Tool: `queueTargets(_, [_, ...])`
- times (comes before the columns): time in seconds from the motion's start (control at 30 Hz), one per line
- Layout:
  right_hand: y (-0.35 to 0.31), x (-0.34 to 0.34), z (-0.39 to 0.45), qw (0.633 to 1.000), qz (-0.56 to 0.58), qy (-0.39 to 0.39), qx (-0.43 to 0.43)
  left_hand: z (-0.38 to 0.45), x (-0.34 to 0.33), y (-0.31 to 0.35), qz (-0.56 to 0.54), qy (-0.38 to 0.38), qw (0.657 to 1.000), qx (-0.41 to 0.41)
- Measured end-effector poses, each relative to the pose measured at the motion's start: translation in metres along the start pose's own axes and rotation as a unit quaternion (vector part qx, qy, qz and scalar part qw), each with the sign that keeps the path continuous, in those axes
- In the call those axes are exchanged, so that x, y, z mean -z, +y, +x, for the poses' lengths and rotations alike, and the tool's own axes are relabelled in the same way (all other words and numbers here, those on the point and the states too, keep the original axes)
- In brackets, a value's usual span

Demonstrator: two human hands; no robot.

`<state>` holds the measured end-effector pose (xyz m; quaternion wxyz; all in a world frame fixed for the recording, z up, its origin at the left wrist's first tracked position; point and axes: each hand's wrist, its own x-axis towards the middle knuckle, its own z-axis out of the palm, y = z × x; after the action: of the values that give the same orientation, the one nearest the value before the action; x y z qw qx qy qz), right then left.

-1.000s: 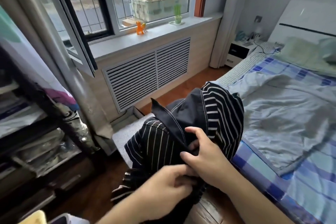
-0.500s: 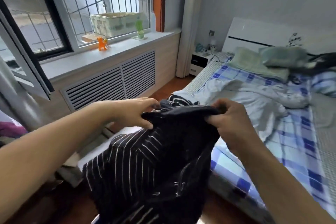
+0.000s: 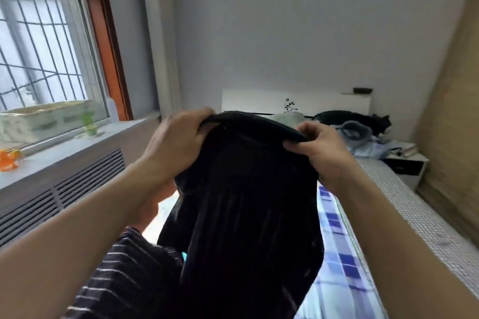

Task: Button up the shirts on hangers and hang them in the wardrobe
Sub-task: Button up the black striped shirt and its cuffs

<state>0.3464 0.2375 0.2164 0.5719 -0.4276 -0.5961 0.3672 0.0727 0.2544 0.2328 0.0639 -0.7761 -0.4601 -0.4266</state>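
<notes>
Raised since half a second ago, the striped shirt (image 3: 248, 210) now hangs at head height in front of the bed (image 3: 344, 261), its dark back panel toward the camera. Left hand (image 3: 173, 145) and right hand (image 3: 324, 153) each curl their fingers over the top edge at the collar, well apart along it. Beyond the shirt, a black cat (image 3: 355, 119) lies by the headboard. No hanger shows here. To do this step well, I judge the collar should stay taut and level so the shoulders fall open for a hanger.
</notes>
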Motion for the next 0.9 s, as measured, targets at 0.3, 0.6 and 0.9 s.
queueTargets(0.3, [0.098, 0.245, -0.08, 0.975, -0.194, 0.08, -0.07, 0.093, -0.139, 0.152, -0.149, -0.04, 0.986, 0.063])
queueTargets(0.6, [0.037, 0.421, -0.09, 0.97, -0.081, 0.194, -0.119, 0.107, -0.253, 0.224, -0.09, -0.61, 0.785, 0.059])
queueTargets(0.9, [0.089, 0.561, -0.021, 0.957, -0.165, 0.056, -0.234, 0.129, -0.412, 0.209, -0.407, -0.526, 0.713, 0.221])
